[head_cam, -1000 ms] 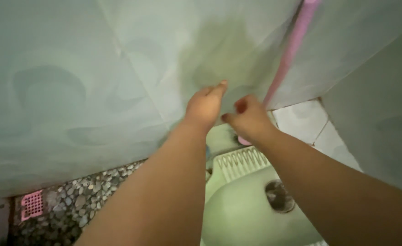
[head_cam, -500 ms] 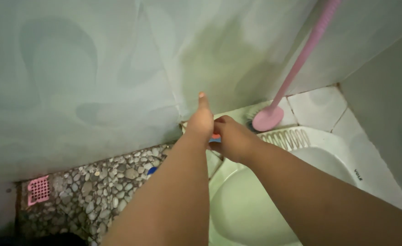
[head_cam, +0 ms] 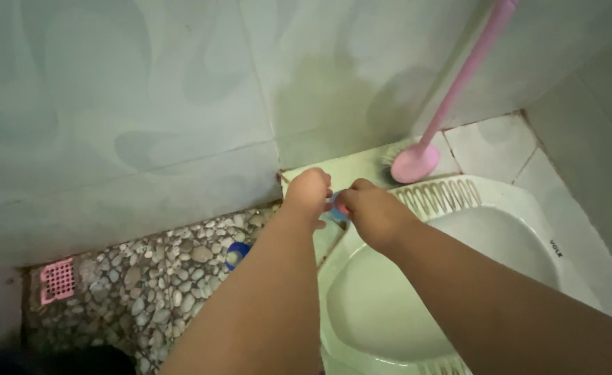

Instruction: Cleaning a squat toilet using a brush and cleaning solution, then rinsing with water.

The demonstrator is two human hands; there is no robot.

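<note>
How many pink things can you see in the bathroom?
2, maybe more hidden behind the arms. The pink brush leans in the corner behind the toilet pan. The pink drain cover sits in the pebble floor at far left.

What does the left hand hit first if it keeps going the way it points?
Probably the wall tile: the left hand points up the frame over the pale ledge. Depth is unclear.

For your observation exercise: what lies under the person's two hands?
A small blue object shows between the left hand and right hand, above the toilet rim; most of it is covered.
</note>
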